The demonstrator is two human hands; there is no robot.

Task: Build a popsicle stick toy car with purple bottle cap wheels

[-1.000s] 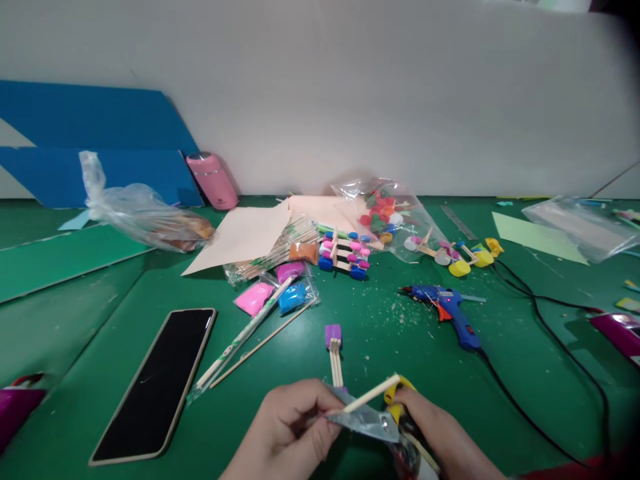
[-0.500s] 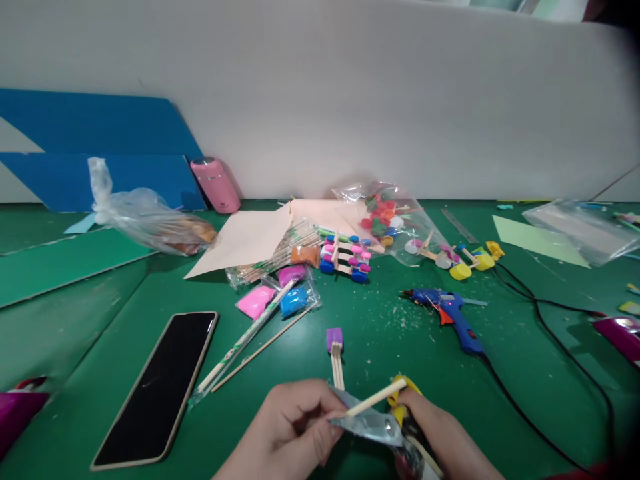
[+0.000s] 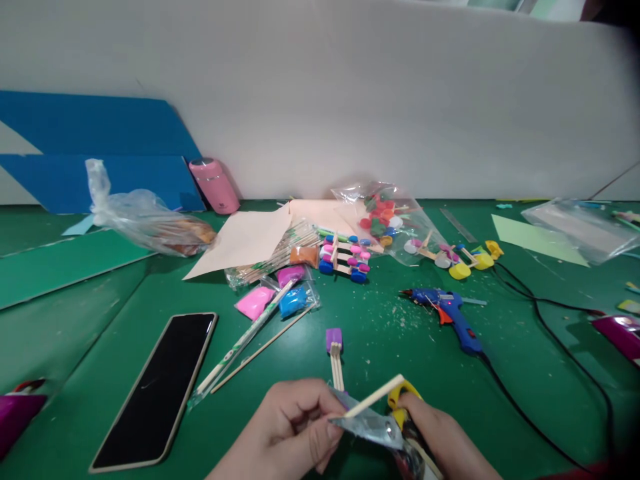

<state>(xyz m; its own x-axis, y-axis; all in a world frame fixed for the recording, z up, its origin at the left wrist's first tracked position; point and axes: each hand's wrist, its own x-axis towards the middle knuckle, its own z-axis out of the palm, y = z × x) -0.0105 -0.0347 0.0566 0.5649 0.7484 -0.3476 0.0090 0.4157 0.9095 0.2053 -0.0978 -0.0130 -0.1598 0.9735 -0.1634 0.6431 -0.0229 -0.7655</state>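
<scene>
Scissors point(image 3: 375, 430) present grey metal blades with a dull sheen and a smooth yellow plastic handle; the stick point(image 3: 377, 395) at the blades appears to be bare, pale, matt wood. The green tabletop point(image 3: 280, 360) is smooth and faintly reflective, marred by pale specks. Also noted: glossy black phone screen point(image 3: 157, 387), blue plastic glue gun point(image 3: 457, 313), matt pinkish paper point(image 3: 245, 237), shiny transparent plastic bag point(image 3: 415, 227).

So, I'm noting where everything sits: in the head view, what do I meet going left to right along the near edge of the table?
Magenta object → black-screened phone → left hand → scissors → right hand.
</scene>
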